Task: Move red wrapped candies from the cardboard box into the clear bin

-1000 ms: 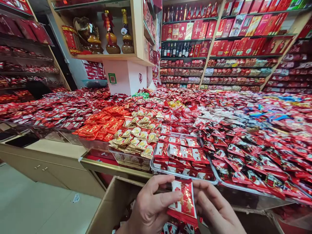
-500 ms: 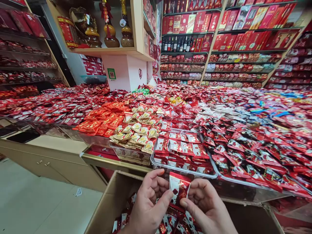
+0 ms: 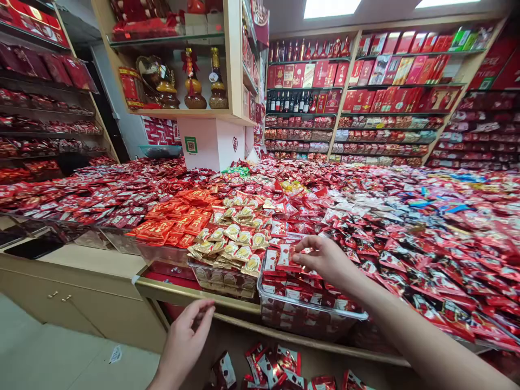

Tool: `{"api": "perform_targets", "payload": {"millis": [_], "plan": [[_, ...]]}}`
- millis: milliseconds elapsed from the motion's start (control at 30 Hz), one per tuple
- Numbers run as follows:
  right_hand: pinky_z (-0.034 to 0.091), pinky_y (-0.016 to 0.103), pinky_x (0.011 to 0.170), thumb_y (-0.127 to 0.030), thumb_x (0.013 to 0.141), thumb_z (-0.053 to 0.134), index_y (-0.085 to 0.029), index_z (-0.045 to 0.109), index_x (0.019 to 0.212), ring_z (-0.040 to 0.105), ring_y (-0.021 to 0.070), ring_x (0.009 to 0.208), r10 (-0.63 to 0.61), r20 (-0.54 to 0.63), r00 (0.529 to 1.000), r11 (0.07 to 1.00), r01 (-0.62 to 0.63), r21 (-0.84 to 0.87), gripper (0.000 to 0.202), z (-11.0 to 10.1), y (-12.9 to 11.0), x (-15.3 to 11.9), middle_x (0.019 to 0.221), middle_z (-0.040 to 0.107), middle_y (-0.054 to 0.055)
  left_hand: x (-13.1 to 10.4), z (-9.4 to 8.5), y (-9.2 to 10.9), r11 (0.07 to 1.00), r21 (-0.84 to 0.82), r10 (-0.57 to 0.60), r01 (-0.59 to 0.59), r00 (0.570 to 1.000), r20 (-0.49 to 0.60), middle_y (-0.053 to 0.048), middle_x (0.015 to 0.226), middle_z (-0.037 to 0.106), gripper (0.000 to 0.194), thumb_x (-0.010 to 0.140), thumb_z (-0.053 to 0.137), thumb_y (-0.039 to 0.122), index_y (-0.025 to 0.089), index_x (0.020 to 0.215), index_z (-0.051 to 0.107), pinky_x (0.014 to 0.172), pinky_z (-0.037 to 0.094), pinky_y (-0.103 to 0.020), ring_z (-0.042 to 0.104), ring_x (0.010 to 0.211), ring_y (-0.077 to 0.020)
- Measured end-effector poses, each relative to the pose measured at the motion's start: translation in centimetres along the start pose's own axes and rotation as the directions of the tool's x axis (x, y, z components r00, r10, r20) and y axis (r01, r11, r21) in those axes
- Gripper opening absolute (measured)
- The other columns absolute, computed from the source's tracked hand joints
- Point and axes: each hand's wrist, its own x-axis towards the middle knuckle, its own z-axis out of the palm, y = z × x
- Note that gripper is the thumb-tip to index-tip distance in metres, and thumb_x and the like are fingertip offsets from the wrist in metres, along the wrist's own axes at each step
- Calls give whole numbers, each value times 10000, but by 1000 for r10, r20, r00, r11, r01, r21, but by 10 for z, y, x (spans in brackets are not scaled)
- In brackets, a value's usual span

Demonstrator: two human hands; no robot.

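Note:
My right hand [image 3: 325, 261] reaches over a clear plastic bin [image 3: 311, 307] and pinches a red-and-white wrapped snack packet [image 3: 285, 255] by its right side. The packet lies at the top of the bin's stacked packets, which look alike. My left hand [image 3: 187, 327] hangs in front of the counter edge, fingers loosely curved and apart from the thumb, with nothing visible in it. Below both hands is a cardboard box [image 3: 325, 349] with several loose red-and-white packets [image 3: 270, 365] inside.
Left of the bin stand gold packets [image 3: 233, 233] and orange-red packets [image 3: 174, 219] in clear bins. Dark red packets [image 3: 422, 276] are heaped to the right. A gold-edged counter [image 3: 227, 300] runs in front. A white pillar [image 3: 203, 141] and shelf cabinet [image 3: 233, 59] rise behind.
My right hand has moved up and forward from above the box to the bin, with a packet between its fingers. My left hand has let go and moved left. The view has tilted up.

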Motion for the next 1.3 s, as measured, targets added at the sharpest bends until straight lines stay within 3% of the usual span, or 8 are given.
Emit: {"api": "perform_targets", "payload": {"millis": [133, 233, 333, 467, 733, 1033, 1167, 1300], "plan": [[433, 231, 463, -208, 697, 596, -185, 524, 680, 596, 140, 470, 2, 61, 998, 996, 3, -92, 77, 18, -5, 21, 571, 645, 0, -8, 3, -2, 972, 106, 217, -212, 975, -47, -34, 829, 662, 170, 779, 505, 309, 204, 849, 618, 713, 517, -257, 630, 783, -170], [436, 243, 477, -216, 707, 587, -185, 551, 677, 594, 156, 459, -29, 79, 996, 978, 44, -204, 56, 25, -10, 23, 480, 605, -17, -8, 2, 0, 953, 138, 282, -270, 957, -74, -25, 802, 661, 146, 790, 498, 277, 205, 841, 615, 697, 520, -240, 636, 765, -159], [443, 284, 620, -201, 684, 607, -172, 587, 662, 616, 198, 650, -106, 46, 993, 930, 115, -349, 42, 29, -13, 22, 640, 639, 42, -8, 2, 0, 938, 163, 321, -306, 945, -70, -24, 804, 654, 137, 793, 497, 260, 205, 839, 613, 694, 518, -229, 634, 768, -155], [406, 296, 759, -196, 704, 577, -150, 636, 701, 567, 215, 839, -200, 47, 979, 845, 197, -497, 76, 34, -14, 22, 904, 595, 105, -9, 4, -5, 924, 196, 344, -329, 938, -48, -30, 829, 639, 129, 797, 494, 245, 210, 849, 607, 697, 511, -219, 629, 783, -151], [412, 272, 714, -267, 762, 517, -154, 653, 743, 579, 192, 800, -223, 93, 970, 749, 232, -620, 178, 32, -13, 21, 857, 606, 89, -9, 5, -8, 918, 196, 359, -344, 933, -43, -32, 830, 627, 128, 797, 494, 257, 214, 849, 603, 683, 506, -197, 624, 772, -143], [456, 343, 731, -289, 805, 533, -144, 613, 891, 595, 172, 816, -87, 117, 989, 671, 145, -727, 187, 4, -18, 61, 880, 654, 58, -6, 14, 21, 928, 244, 346, -283, 895, -281, -28, 680, 633, 292, 813, 408, 371, 208, 727, 635, 612, 517, -202, 630, 676, -152], [445, 383, 815, -301, 826, 523, -164, 550, 1055, 565, 187, 941, -72, 137, 988, 648, 151, -747, 268, 9, -8, 84, 1069, 594, 73, -6, 12, 17, 923, 244, 357, -298, 901, -248, -28, 691, 636, 276, 808, 419, 362, 208, 732, 635, 612, 519, -203, 633, 679, -152], [445, 394, 815, -312, 838, 503, -160, 551, 1039, 551, 194, 961, -56, 141, 988, 615, 146, -775, 257, 14, -4, 96, 1074, 579, 74, -8, 7, -1, 912, 231, 373, -339, 920, -119, -32, 769, 640, 180, 800, 462, 292, 209, 799, 621, 646, 518, -206, 633, 717, -148]]}}
